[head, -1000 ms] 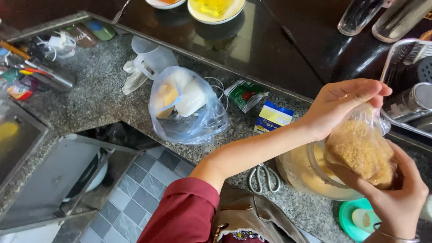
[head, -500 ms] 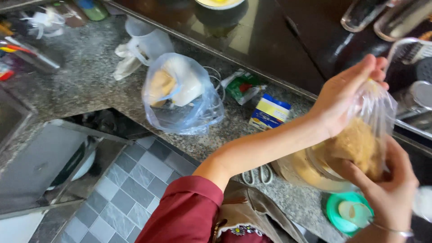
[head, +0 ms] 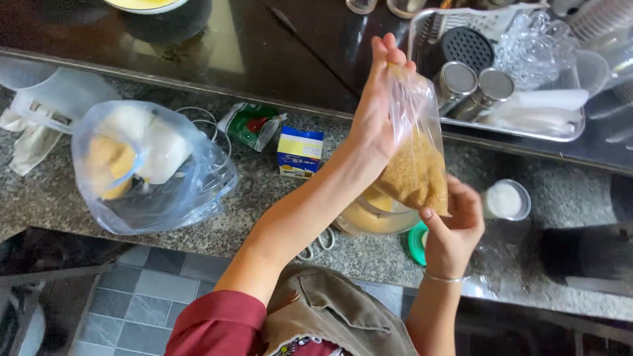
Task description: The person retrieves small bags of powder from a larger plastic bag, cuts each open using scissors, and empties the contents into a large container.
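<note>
My left hand [head: 377, 109] pinches the top of a clear plastic bag of brown granules [head: 417, 173] and holds it up, hanging almost upright. My right hand [head: 455, 227], with a thin bracelet on the wrist, cups the bag's lower corner from below. Directly under the bag stands a clear jar [head: 369, 219] on the granite counter, partly filled with the same brown granules. The bag hides part of the jar's mouth. A green lid [head: 416, 242] lies next to the jar, by my right hand.
Scissors [head: 318, 245] lie at the counter's front edge. A blue and yellow box [head: 300, 151], a green packet [head: 250, 124] and a plastic bag of food [head: 148, 168] sit left. A small jar of white powder [head: 506, 199] stands right; a dish rack [head: 508, 72] behind.
My left hand has lifted the bag's top higher, so the bag now hangs upright over the jar. My right hand moved under its lower corner. The view has swung to the right.
</note>
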